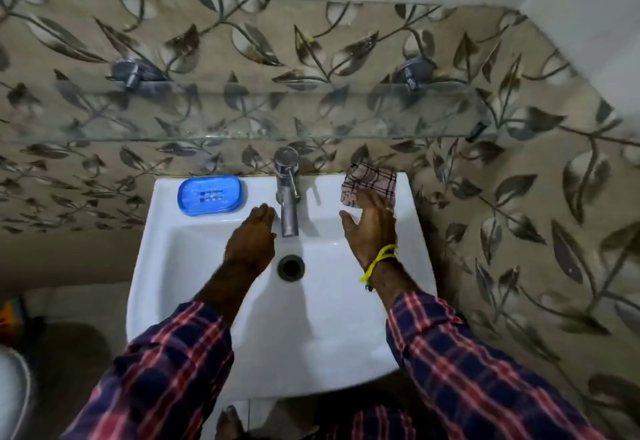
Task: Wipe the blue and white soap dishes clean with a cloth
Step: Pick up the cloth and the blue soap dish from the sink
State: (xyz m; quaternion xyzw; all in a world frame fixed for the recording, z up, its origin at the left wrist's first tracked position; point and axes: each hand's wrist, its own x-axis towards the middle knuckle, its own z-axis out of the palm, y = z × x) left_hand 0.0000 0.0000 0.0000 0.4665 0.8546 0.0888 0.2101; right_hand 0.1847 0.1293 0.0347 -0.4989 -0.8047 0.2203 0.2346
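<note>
A blue soap dish sits on the back left ledge of the white sink. A checked cloth lies on the back right ledge. My right hand reaches over the basin's right side, fingers spread, their tips at the cloth's near edge; I cannot tell whether they touch it. My left hand hovers flat over the basin, just left of the tap, holding nothing. No white soap dish is in view.
A chrome tap stands at the middle of the back ledge, between my hands, above the drain. A glass shelf on two metal brackets juts out from the leaf-patterned wall above the sink.
</note>
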